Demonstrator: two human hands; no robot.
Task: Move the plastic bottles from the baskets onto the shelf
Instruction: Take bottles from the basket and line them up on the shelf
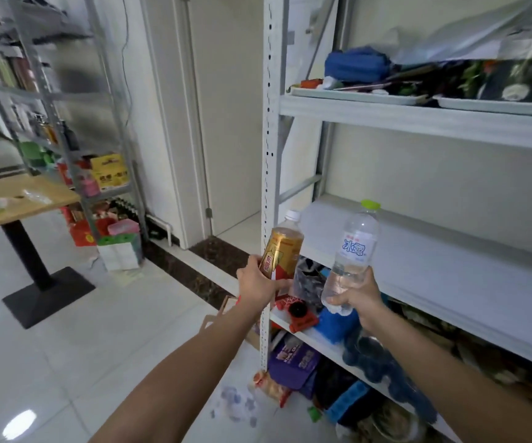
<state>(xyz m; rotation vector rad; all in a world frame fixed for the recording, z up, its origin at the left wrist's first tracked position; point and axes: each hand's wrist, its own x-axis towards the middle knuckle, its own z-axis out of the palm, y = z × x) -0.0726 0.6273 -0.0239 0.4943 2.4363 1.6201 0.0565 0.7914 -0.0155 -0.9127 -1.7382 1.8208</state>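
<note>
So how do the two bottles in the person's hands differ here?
The tea bottle in the left hand has a white cap and a gold and red label; the water bottle in the right hand has a green cap and a white label with blue writing. The tea bottle's contents look brown, the water bottle's clear. Both are gripped low, roughly upright, in front of the shelf, not yet set down.

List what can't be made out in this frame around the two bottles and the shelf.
1. Head view: lower end of the amber bottle, wrapped by the left hand.
2. Head view: lower part of the clear bottle, partly behind the right hand.
3. Head view: things on the top shelf, smeared by motion blur.
4. Head view: things on the lower shelf, partly behind the right forearm.
</note>
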